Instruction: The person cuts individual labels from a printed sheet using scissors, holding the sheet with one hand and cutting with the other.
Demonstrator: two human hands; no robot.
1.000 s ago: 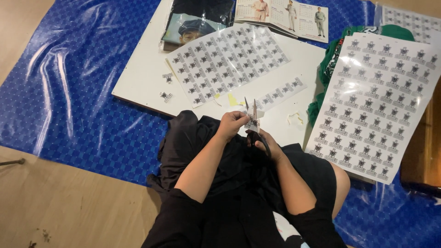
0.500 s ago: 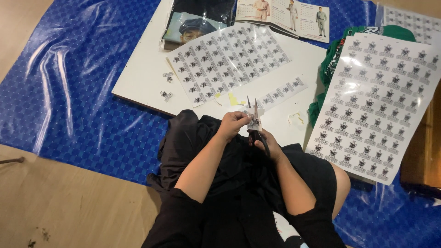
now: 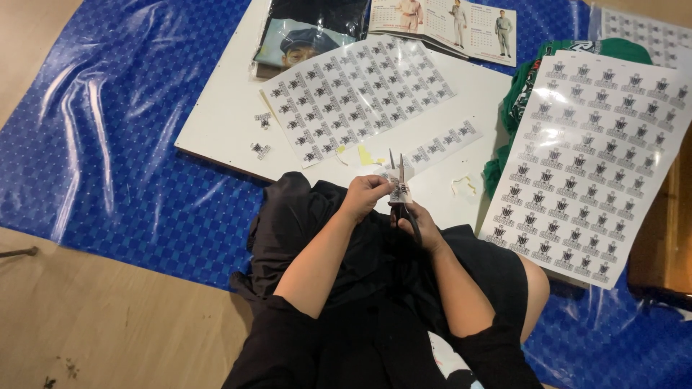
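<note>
My right hand grips black-handled scissors, blades pointing away from me and slightly parted. My left hand pinches a small printed sticker piece against the blades, just above my lap. Both hands hover over my black clothing, at the near edge of a white board. A large sheet of black-and-white stickers lies on the board beyond my hands, and a short cut strip lies to its right.
A second big sticker sheet rests at the right over green cloth. Two tiny cut stickers and yellow scraps lie on the board. A photo print and open booklet sit at the far edge. Blue plastic sheeting covers the wooden floor.
The scissors and sticker piece have shifted slightly between my hands; the blades sit a little differently. Everything else on the board stays put.
</note>
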